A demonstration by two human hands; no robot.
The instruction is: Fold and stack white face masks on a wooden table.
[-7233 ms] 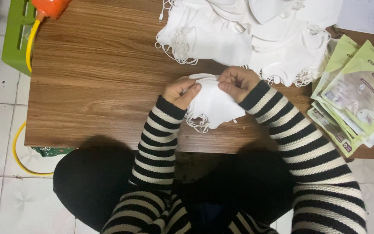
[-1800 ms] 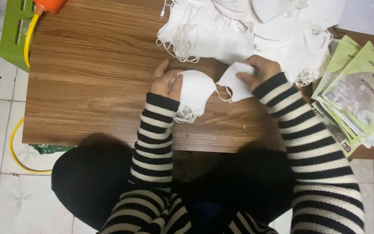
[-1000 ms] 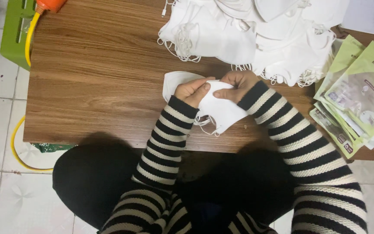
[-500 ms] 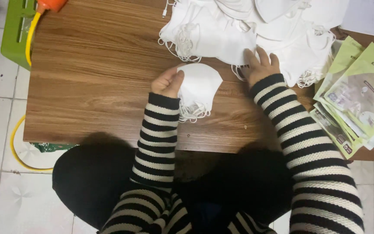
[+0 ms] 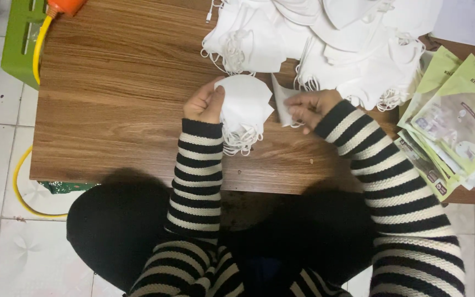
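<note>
A small stack of folded white masks (image 5: 244,107) sits on the wooden table (image 5: 116,99), gripped at its left edge by my left hand (image 5: 204,103). My right hand (image 5: 313,105) pinches another white mask (image 5: 281,102) just beside it. The heap of loose masks (image 5: 325,44) lies behind, green packets (image 5: 452,121) to the right.

Wood-grain counter (image 5: 116,110). Heap of white masks (image 5: 325,44) at far edge (ear loops tangled). Green packets (image 5: 457,121) stacked at right end. White paper sheet (image 5: 468,22) far right corner.
</note>
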